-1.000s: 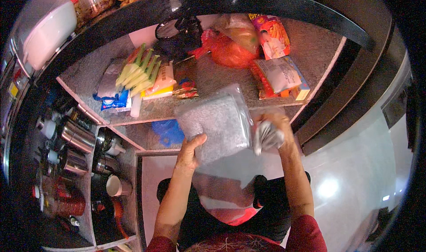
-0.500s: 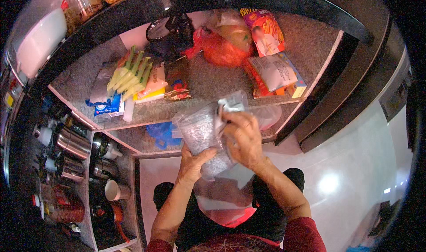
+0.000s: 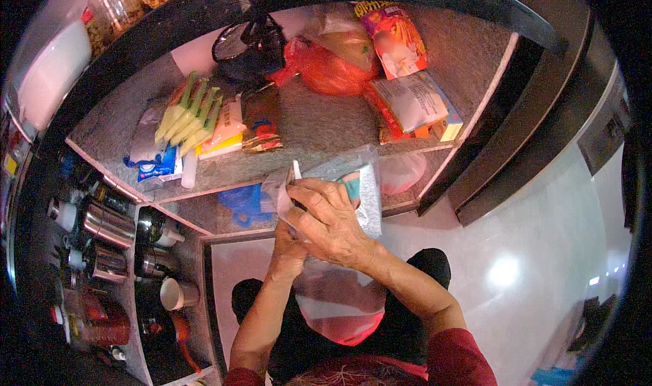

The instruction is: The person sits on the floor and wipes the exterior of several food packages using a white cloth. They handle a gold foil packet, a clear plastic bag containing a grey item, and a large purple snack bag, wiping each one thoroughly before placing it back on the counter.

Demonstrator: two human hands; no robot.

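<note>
A clear plastic bag (image 3: 369, 172) with a silvery packet inside is held between my hands, in front of the lower shelf. Part of the packet shows a teal patch. My right hand (image 3: 329, 223) lies across the bag, its fingers curled over the left edge beside a narrow white strip (image 3: 295, 170). Under it, my left hand (image 3: 289, 247) grips the bag from the left side; most of its fingers are hidden. A see-through bag or sheet with a pink-red bottom (image 3: 339, 315) shows between my knees, below the hands.
The upper shelf (image 3: 319, 128) carries green-wrapped sticks (image 3: 187, 118), a red plastic bag (image 3: 333, 67), a black bag (image 3: 249, 50) and snack packets (image 3: 411, 104). A blue bag (image 3: 242, 204) sits on the lower shelf. Steel containers (image 3: 107, 224) stand at the left.
My right hand has moved left across the bag, from its upper right to its left edge, covering my left hand. The bag has turned, so the teal patch now shows.
</note>
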